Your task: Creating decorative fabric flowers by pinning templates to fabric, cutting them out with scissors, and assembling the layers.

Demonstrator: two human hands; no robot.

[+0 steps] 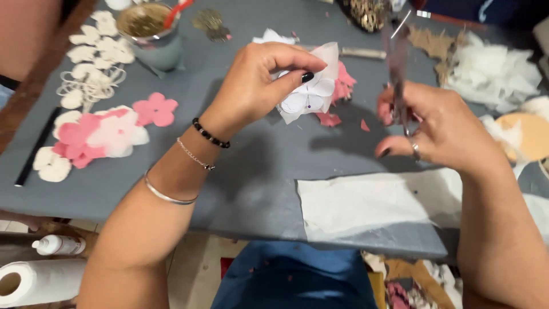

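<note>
Left hand (257, 80) pinches a white fabric flower (309, 94); right hand (440, 129) grips scissors (396, 63).

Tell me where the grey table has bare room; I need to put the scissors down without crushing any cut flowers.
Bare grey table lies under the left hand, between the pink and white cut flowers and the white fabric sheet. Another strip runs between that sheet and the pink scraps. It is crowded along the left edge, around the cup, and by the white pile.

A small white squeeze bottle (57, 245) lies below the table's edge.
</note>
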